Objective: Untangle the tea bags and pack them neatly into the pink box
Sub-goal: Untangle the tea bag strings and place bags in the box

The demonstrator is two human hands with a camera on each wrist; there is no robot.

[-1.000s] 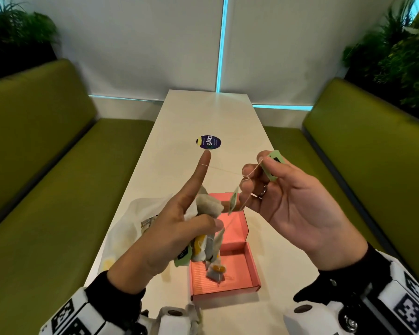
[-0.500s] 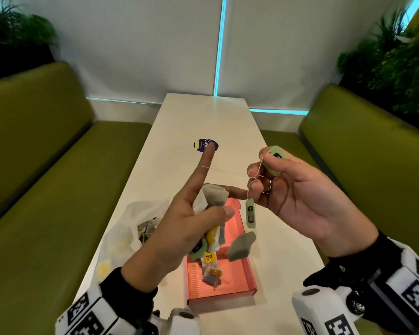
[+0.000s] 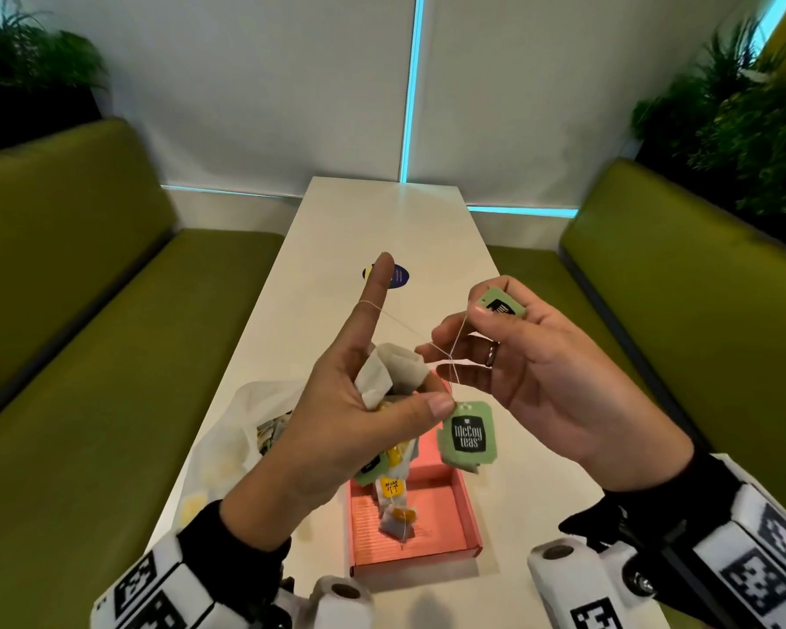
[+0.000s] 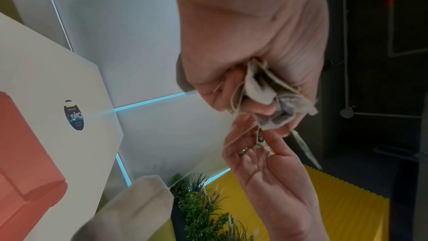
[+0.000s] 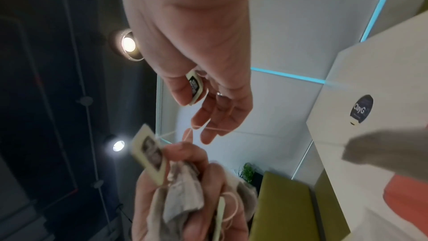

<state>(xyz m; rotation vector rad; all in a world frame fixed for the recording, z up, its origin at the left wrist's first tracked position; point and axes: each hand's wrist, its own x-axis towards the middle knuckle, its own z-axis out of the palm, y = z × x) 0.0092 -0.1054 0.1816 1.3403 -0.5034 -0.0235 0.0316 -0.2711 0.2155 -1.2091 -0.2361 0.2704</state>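
The left hand (image 3: pixel 336 429) is clenched round a clump of tea bags (image 3: pixel 393 370), thumb pressed against the curled fingers, while its forefinger (image 3: pixel 373 301) stands straight up with a string (image 3: pixel 405 326) looped round it. From that loop the string runs taut, down and to the right, to a crossing just in front of the right hand (image 3: pixel 541 379). That line, forefinger to crossing, is the axis the next move seems to turn on: the knot sits at its right end, touching the right fingers (image 3: pixel 450 331) and just above the left thumb tip, so the right hand is the nearer one to work it.

The right hand pinches one green tag (image 3: pixel 500 306) between thumb and forefinger; its other fingers are loosely spread, one hooked under the crossing. A second green tag (image 3: pixel 468 435) hangs free below the knot, over the far right corner of the pink box (image 3: pixel 454 537). The box lies open on the worktop (image 3: pixel 382 211) near its near edge, with a few bags already inside, and more dangle from the left fist above it.

The head view alone shows the loop on the forefinger and the box. The left wrist view shows the strings bunching where they leave the fist (image 4: pixel 238 102) and a loose bag (image 4: pixel 139 204) hanging on its own string. The right wrist view shows the pinch on the tag (image 5: pixel 194 87) edge-on.
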